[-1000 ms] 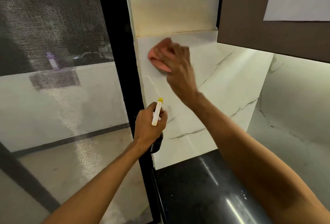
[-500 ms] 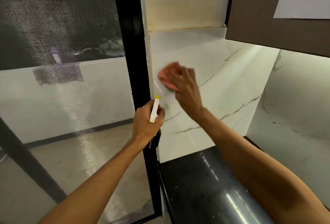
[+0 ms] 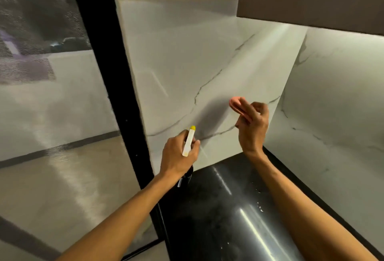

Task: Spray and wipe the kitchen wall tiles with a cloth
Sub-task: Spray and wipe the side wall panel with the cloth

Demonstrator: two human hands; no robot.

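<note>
While R hand pinches cloth, L hand grips spray bottle, I risk overspray dripping onto bench below fingers.

Spray bottle is up in the left hand, white head and yellow nozzle tip poking above the knuckles and aimed at the wall tiles, dark body hanging below the fist. Pink cloth is folded small, pinched in the fingers of the right hand, held before the lower part of those glossy white, grey-veined tiles, right of the bottle. Its shadow falls on the tile.
</note>
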